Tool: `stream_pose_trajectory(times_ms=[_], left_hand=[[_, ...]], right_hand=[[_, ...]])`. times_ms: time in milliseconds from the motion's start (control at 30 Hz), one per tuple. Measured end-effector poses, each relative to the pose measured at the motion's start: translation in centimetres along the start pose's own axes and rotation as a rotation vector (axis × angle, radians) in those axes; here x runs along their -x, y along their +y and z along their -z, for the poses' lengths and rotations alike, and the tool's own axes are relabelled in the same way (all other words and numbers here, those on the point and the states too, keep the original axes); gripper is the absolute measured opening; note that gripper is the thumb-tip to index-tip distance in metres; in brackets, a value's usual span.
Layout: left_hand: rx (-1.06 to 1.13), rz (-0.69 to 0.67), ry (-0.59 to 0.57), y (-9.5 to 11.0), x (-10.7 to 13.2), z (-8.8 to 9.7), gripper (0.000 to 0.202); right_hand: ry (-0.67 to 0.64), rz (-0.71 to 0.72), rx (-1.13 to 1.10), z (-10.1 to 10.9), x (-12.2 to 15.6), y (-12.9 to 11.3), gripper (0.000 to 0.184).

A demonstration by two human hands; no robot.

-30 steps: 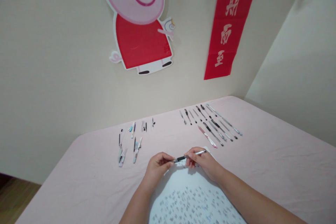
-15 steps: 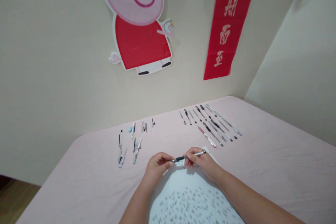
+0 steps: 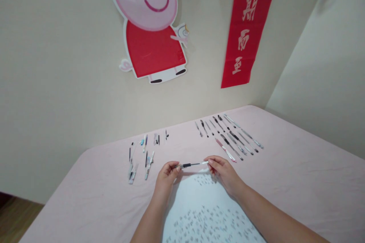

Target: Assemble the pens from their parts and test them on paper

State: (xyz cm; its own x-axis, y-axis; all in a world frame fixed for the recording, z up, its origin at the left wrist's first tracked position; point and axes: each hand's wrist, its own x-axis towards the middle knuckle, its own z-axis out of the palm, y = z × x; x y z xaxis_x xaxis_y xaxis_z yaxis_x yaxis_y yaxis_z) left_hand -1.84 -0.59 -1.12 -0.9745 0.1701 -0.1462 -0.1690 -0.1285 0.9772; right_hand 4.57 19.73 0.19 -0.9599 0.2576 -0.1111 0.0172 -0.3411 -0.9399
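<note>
A thin pen [image 3: 191,164] with a black grip is held level between both hands, above the far edge of a white sheet [image 3: 199,205] covered in small handwriting. My left hand [image 3: 167,173] pinches the pen's left end. My right hand [image 3: 222,170] pinches its right end. Both hands hover just over the pink tablecloth [image 3: 299,182].
A row of several pens [image 3: 230,136] lies at the far right of the table. A group of pen parts and caps [image 3: 144,152] lies at the far left. Behind the table is a cream wall with a cartoon pig cut-out [image 3: 154,26] and a red banner [image 3: 245,26].
My hands have moved apart and a little farther away. The pen now spans the gap between them, and the right hand grips its end instead of its middle.
</note>
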Motion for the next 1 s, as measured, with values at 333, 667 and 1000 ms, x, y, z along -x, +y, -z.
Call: stream_pose_trajectory(times_ms=[333,667,1000], left_hand=[[0.032,-0.010,0.045,1.1,0.7,-0.9,0.056],[-0.132,-0.084,-0.196,-0.6,0.3,-0.8,0.033],[-0.302,-0.197,-0.238,-0.9,0.1,-0.5,0.022]], right_hand=[[0.045,0.062,0.056,0.2,-0.1,0.2,0.038],[0.005,0.223,0.327,0.2,-0.4,1.4,0.039],[-0.193,0.448,1.157,-1.4,-1.5,0.3,0.032]])
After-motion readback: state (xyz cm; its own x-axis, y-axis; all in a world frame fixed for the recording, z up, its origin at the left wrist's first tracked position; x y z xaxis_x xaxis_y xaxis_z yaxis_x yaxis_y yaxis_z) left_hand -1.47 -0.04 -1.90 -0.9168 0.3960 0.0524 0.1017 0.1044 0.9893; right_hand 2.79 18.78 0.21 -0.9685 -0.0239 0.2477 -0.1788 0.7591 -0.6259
